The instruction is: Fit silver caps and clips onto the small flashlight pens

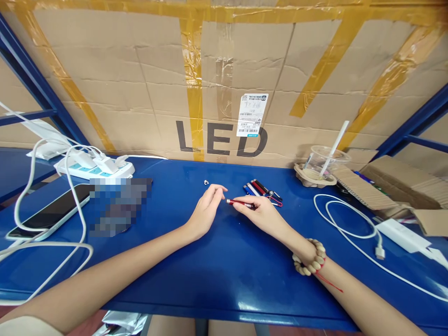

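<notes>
Near the middle of the blue table, my right hand point(262, 212) grips a slim red pen-like torch point(231, 202) between thumb and fingers. Its silver end points left, toward my left hand point(203, 212). The left thumb and fingertips come together just beside that end, with a small gap to it; what they hold, if anything, is hidden. Just behind the right hand lie several similar slim torches point(257, 186) in blue, black and red, side by side, with small clips at their near ends. A tiny silver-and-dark piece point(206, 182) rests behind the left hand.
A large cardboard box point(157, 93) marked LED stands along the back. To the left are a power strip point(129, 170), a phone point(52, 210) and looping white cables. On the right are a plastic cup point(322, 161) in a holder, a white cable point(336, 226) and cardboard pieces.
</notes>
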Tool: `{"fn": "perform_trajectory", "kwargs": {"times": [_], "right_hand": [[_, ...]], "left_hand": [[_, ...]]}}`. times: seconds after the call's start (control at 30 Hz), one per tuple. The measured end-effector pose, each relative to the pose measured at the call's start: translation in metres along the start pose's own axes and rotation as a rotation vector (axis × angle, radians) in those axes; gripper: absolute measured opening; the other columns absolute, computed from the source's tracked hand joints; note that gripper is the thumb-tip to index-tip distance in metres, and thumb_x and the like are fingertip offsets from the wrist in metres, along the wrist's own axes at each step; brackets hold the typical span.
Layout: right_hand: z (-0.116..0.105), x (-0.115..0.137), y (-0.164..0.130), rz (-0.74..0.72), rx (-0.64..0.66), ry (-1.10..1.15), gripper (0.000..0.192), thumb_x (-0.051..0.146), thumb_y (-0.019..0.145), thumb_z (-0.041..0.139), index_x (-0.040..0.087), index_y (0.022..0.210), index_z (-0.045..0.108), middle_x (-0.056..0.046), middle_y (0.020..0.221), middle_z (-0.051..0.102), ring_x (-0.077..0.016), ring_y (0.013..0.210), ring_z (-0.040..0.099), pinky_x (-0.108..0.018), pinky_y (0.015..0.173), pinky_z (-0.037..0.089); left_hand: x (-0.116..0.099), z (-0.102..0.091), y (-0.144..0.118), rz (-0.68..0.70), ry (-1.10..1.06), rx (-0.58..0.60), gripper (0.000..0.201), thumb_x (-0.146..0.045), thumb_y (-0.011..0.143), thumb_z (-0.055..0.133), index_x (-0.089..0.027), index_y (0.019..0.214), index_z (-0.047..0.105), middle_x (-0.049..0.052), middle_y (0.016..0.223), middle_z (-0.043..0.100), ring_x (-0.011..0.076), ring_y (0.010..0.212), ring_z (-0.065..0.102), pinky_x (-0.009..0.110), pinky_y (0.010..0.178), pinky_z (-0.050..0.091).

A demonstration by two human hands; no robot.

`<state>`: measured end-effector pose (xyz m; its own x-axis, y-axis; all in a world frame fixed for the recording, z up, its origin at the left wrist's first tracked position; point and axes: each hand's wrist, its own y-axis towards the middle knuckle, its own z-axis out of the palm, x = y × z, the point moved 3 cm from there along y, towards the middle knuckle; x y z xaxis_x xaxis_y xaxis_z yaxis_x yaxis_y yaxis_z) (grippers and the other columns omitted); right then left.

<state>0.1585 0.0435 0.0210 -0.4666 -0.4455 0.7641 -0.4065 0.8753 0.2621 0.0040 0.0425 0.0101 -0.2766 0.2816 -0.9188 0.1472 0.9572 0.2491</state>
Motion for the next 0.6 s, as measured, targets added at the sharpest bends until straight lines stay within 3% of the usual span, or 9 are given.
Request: {"fn": "perform_trajectory", "kwargs": {"times": [0.2, 0.6], "right_hand": [[0.0006, -0.0009, -0.0005, -0.02, -0.02, -0.118, 0.027, 0.036, 0.085, 0.048, 0.021, 0.094, 0.068, -0.003, 0.086, 0.069, -0.0165, 0.072, 0.062, -0.025, 0.063, 0.047], [0.0007, -0.0002, -0.0006, -0.024, 0.003, -0.19, 0.027, 0.037, 0.084, 0.048, 0.021, 0.089, 0.07, -0.003, 0.082, 0.069, -0.0165, 0.069, 0.062, -0.026, 0.062, 0.048]], "left_hand": [[0.0102, 0.0002, 0.0048, 0.016, -0.102, -0.008, 0.037, -0.044, 0.091, 0.023, -0.02, 0.096, 0.051, 0.004, 0.086, 0.053, 0.0157, 0.078, 0.047, 0.025, 0.063, 0.039], [0.0066, -0.0017, 0.0038, 0.058, -0.058, -0.044, 0.035, -0.041, 0.091, 0.025, -0.02, 0.094, 0.053, 0.004, 0.091, 0.055, 0.0168, 0.088, 0.05, 0.028, 0.08, 0.038]]}}
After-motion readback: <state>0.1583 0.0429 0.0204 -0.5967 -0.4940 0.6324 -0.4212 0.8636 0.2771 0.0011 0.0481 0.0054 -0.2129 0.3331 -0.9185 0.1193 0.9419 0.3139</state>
